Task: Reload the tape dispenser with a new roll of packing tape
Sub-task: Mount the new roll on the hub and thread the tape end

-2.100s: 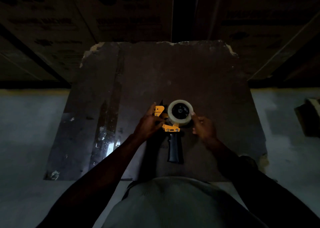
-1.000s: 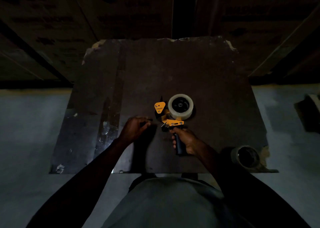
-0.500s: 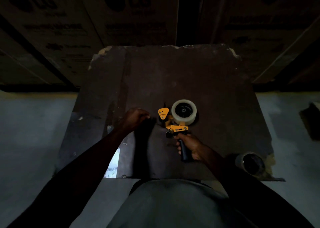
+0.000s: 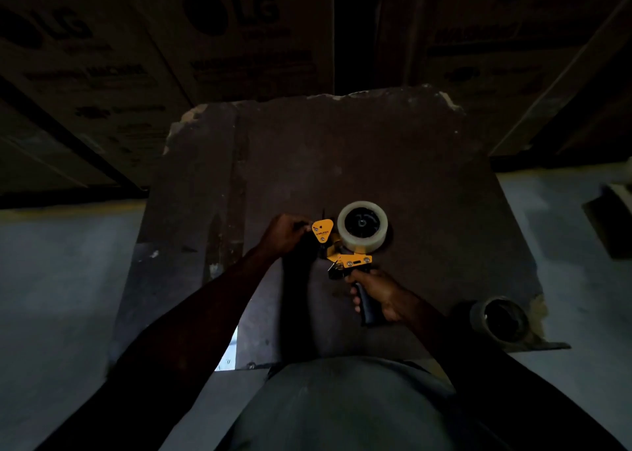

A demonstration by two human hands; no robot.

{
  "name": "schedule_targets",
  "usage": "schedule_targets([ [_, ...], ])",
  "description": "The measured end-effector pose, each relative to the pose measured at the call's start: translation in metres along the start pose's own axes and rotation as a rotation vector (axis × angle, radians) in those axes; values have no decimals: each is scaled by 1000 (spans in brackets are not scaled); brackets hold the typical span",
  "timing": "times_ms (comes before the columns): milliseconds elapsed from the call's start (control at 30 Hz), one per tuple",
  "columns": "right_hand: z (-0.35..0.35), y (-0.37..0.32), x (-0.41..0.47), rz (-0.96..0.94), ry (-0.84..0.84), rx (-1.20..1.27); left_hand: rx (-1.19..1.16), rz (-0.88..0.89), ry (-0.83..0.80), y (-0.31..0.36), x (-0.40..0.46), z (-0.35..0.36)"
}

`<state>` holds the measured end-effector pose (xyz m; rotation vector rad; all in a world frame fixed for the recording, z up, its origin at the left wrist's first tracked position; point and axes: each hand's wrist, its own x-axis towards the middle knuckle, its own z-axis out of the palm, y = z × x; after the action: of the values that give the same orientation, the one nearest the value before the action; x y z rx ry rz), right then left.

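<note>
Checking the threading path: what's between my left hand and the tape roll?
In the head view, the dispenser's orange triangular guard sits between the left hand and the tape roll.

My head-camera view is very dim — most of it sinks into near-black. The only well-lit spot sits in the middle, where the yellow tape dispenser [image 4: 342,252] and its clear tape roll [image 4: 362,225] stand out sharply against the dark brown board [image 4: 393,156]. I cannot tell where that light comes from. My forearms read as dark shapes with little detail, and a deep shadow runs down the board between them. A small bright glint shows on the board's near edge by the left arm. The cardboard boxes [image 4: 239,40] behind are murky, their print barely legible. Straight lines bow toward the corners — wide-angle distortion — and the grey floor [image 4: 68,279] looks soft and smeared.
</note>
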<state>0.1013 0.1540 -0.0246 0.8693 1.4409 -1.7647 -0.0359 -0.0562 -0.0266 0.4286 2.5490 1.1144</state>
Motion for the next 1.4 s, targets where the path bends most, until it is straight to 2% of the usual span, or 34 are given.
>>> schedule_targets([
  [267, 0, 0, -3, 3, -2, 8, -491, -272, 140, 8, -6, 17],
  [467, 0, -1, -3, 5, -11, 5, -631, -314, 109, 15, -18, 19],
  [600, 1, -2, -5, 4, -5, 13, -724, -325, 165, 19, -22, 27],
  [700, 0, 1, -10, -86, 10, -58, -737, -346, 203, 21, -23, 31],
  [767, -2, 5, -11, -237, 63, -183, -744, -352, 206, 23, -24, 31],
  [800, -4, 7, -12, -311, 130, -323, -743, -351, 204, 23, -24, 30],
  [900, -12, 12, -20, -496, 490, -851, -737, -337, 190, 24, -25, 29],
  [967, -11, 11, -27, -708, 670, -1043, -723, -326, 190, 25, -25, 28],
  [1033, -5, 3, -30, -926, 629, -1149, -715, -320, 197, 26, -26, 28],
  [1100, 4, -10, -30, -1021, 540, -1255, -712, -326, 194, 27, -26, 28],
  [1267, 21, -39, -15, -962, 463, -1590, -690, -329, 182, 29, -27, 25],
  [1400, 20, -43, -9, -930, 402, -1577, -672, -336, 179, 31, -27, 24],
])
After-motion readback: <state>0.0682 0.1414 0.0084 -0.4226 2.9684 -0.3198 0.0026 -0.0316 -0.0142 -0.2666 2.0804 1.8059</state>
